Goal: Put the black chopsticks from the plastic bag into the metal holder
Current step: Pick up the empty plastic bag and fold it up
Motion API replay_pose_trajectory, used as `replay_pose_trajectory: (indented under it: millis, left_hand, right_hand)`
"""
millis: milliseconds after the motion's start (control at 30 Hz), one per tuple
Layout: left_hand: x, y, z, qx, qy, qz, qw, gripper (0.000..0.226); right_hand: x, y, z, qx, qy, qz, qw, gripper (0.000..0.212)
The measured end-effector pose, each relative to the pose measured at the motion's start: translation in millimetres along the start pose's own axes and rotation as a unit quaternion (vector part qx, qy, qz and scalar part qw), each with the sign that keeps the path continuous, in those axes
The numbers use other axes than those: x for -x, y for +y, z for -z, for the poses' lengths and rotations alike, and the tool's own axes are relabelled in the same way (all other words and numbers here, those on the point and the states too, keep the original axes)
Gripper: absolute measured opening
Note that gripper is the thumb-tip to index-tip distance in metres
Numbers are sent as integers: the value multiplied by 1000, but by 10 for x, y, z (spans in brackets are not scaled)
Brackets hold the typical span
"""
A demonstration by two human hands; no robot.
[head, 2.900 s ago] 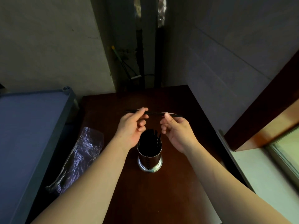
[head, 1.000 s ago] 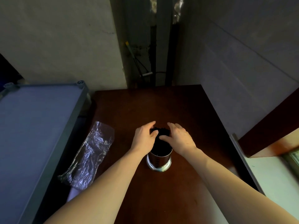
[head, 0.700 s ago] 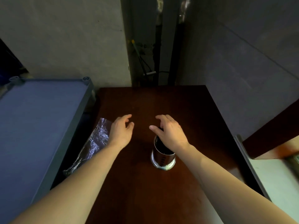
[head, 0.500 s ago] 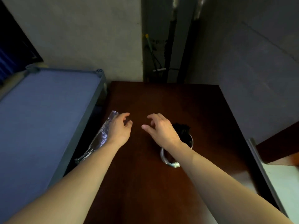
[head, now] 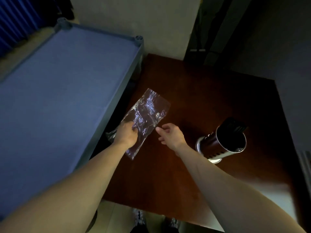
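- Black chopsticks [head: 236, 127] already stand bunched in the metal holder [head: 223, 143], upright on the right of the worktop [head: 202, 98]; whether any remain in the bag cannot be told from this view.
- Crinkled clear plastic bag [head: 148, 113] lies at the left edge of the worktop, its near end overhanging beside the blue shelf [head: 64, 91].
- Left hand [head: 127, 134]: fingers closed on the bag's near half, pinning it.
- Right hand [head: 170, 133]: fingers loosely spread and empty, just beside the bag's right edge.
- Suggested technique: hold the bag taut with the left hand, find the open end with the right, and draw sticks out lengthwise so the film does not snag.
- Keep the holder well apart from the sweeping forearm; it looks easy to tip.
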State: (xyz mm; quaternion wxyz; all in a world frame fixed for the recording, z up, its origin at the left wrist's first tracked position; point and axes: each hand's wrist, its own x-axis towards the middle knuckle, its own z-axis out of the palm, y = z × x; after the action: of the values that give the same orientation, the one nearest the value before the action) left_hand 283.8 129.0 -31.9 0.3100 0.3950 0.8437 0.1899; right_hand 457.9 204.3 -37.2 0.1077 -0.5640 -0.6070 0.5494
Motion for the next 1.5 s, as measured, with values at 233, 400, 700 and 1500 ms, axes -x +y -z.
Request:
replay_pose_trajectory:
  millis: [233,400,700,1500]
  left_hand:
    - [-74,-347,-238,-70,-61,11,996,56]
    - [-101,-403,-295,-126,-58,-34,990,62]
    - [9,-513,-420,-206,-54,-60,975,98]
    - [-104,641,856,429,-62,-32,901,65]
  right_hand:
    - [-236,206,-326,-183,7,-126,975,55]
    - [-399,176,-531,-227,11,-147,963,43]
    - [-483,162,-485,-186,123,-143,964,14]
    - [347,-647,679,-161,52,141,976,12]
